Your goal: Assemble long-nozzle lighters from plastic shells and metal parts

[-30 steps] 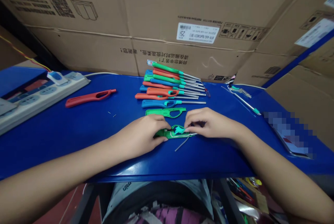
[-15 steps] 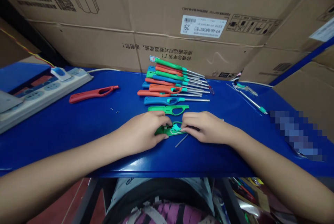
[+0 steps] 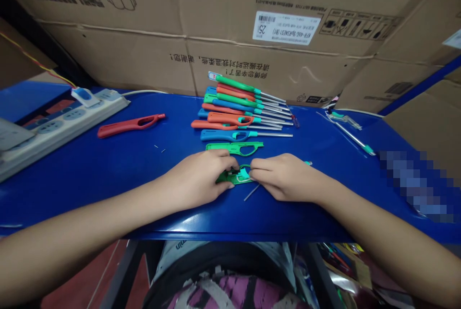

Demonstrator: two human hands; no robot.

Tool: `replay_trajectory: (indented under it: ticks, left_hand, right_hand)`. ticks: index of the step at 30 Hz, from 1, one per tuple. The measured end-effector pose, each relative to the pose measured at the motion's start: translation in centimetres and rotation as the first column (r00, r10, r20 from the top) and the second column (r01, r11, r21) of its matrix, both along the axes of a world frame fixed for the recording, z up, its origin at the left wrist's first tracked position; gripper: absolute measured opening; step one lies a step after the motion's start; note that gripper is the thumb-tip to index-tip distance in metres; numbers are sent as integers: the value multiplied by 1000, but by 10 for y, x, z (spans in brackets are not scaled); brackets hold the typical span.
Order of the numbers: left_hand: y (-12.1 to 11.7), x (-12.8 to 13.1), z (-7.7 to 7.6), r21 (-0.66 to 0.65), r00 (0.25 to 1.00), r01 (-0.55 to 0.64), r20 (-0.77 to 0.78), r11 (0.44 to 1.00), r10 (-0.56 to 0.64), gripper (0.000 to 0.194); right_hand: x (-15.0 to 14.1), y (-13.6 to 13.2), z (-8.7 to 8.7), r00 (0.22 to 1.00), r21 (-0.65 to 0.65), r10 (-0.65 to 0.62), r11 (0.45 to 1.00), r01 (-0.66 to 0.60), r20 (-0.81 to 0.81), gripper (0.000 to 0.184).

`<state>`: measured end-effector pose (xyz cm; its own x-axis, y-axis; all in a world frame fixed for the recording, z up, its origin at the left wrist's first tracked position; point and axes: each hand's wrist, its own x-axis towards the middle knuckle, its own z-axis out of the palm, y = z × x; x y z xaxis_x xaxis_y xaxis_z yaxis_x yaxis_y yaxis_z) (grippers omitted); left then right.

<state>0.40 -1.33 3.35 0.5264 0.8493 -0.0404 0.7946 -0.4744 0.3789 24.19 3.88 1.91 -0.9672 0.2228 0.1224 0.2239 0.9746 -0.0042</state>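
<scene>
My left hand (image 3: 196, 178) presses down on a green lighter shell (image 3: 234, 175) lying on the blue table (image 3: 108, 170), fingers closed over its left end. My right hand (image 3: 284, 175) pinches the shell's right end, where a teal trigger part shows between the two hands. A thin metal rod (image 3: 251, 192) lies loose just below the shell. Another empty green shell half (image 3: 234, 147) rests just beyond my hands.
A stack of several finished long lighters (image 3: 237, 110) in red, blue and green lies behind. A red shell half (image 3: 129, 125) is at the left, beside a white power strip (image 3: 57, 126). Loose lighter parts (image 3: 351, 131) lie at the right. Cardboard boxes (image 3: 230, 26) wall the back.
My hands have stayed on the green shell, the right one closing in tighter against the left. The view has tilted slightly, shifting everything up and right.
</scene>
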Motion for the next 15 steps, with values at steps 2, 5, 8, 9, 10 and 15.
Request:
replay_trajectory:
  ticks: [2,5,8,9,10,15]
  left_hand:
    - [0,0,0,11,1000,2,5,1000,-2,26]
    - [0,0,-1,16,1000,6,-6,1000,-6,25]
    - [0,0,0,6,1000,3,-20,1000,-3,25]
    - [0,0,0,-1,1000,1,-22,1000,-1,26]
    - [1,0,0,-10,1000,-2,-22,1000,2,26]
    - [1,-1,1,-38,1000,-4,-9,999,3,26]
  right_hand:
    - [-1,-2,1,999,56,22,998,-25,47,18]
    - [-2,-3,1,994,110,35,993,-46,104,18]
    - [-2,-3,-2,993,151,19,988,-37,117,17]
    - [-2,-2,-3,993,167,10,985,-30,115,17]
    - [-2,-2,-4,994,181,5,983,-25,112,18]
    - [0,-2,-6,995,192,-11,981,-8,98,21]
